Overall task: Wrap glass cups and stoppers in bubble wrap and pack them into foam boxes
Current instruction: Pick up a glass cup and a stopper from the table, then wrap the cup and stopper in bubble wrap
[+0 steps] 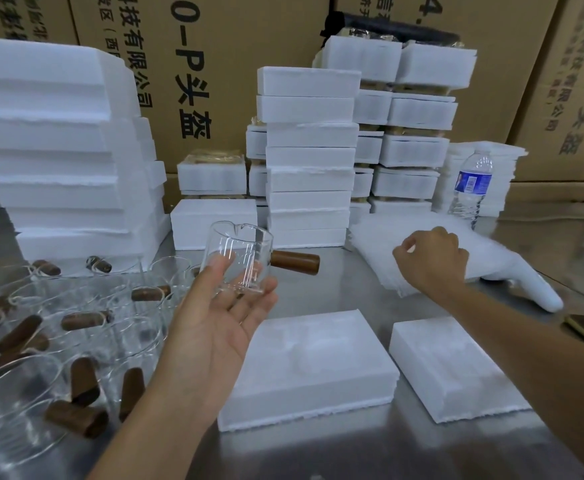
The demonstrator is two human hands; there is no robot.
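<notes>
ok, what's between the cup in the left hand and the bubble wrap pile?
Head view: just the wooden handle of the glass cup, pointing at the bubble wrap pile, then bare steel table. Behind the gap, not in it, stand foam boxes.

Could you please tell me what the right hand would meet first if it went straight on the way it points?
Most likely the top sheet of the bubble wrap stack, which the right hand hovers over; whether it touches yet is unclear.
</notes>
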